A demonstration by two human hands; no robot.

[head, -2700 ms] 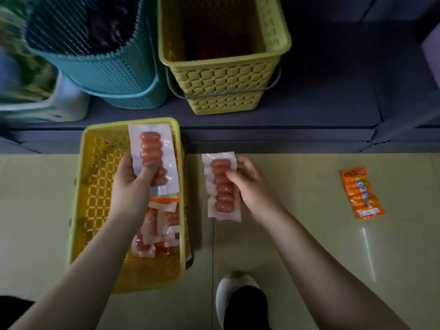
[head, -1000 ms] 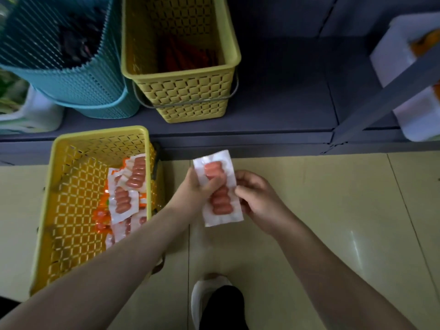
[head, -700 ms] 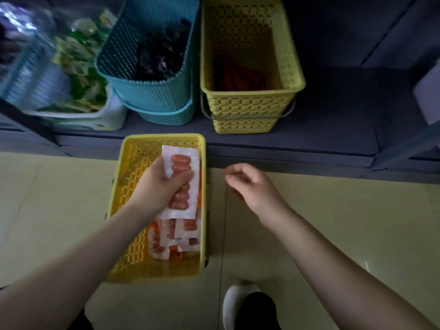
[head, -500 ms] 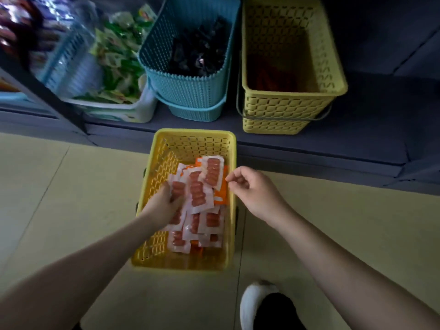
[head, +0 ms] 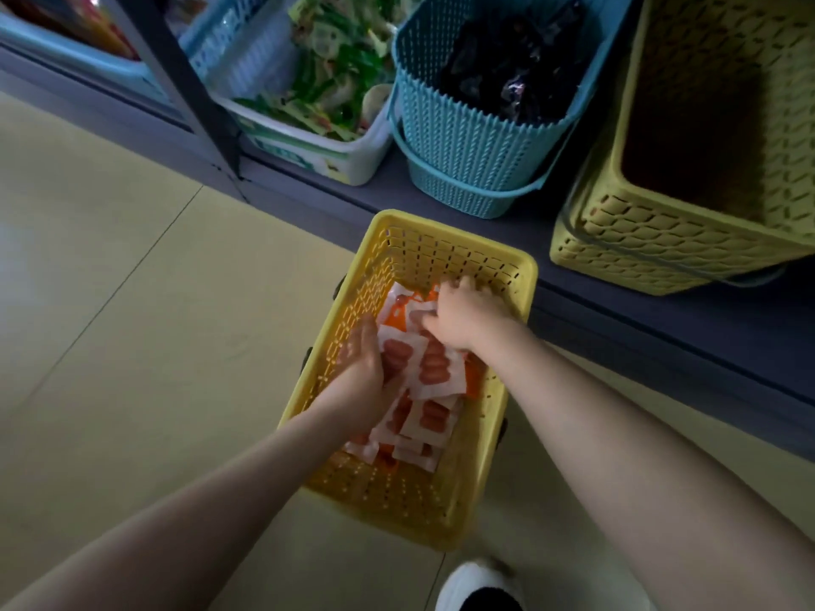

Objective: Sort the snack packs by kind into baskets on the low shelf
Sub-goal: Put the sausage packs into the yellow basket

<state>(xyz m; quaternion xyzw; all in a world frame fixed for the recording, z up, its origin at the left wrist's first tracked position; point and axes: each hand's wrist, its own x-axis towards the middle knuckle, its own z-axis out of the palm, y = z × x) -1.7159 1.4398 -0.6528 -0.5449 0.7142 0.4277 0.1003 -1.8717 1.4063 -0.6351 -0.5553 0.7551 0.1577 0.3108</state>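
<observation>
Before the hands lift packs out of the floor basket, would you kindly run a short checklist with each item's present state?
1. Both hands in yellow floor basket: ok.
2. Left hand grips sausage packs: cannot tell.
3. Right hand grips packs: cannot tell.
4. Only one kind in the pile: not ok, orange packs mixed in.
5. Yellow shelf basket has room: ok.
6. Teal basket reachable: ok.
</observation>
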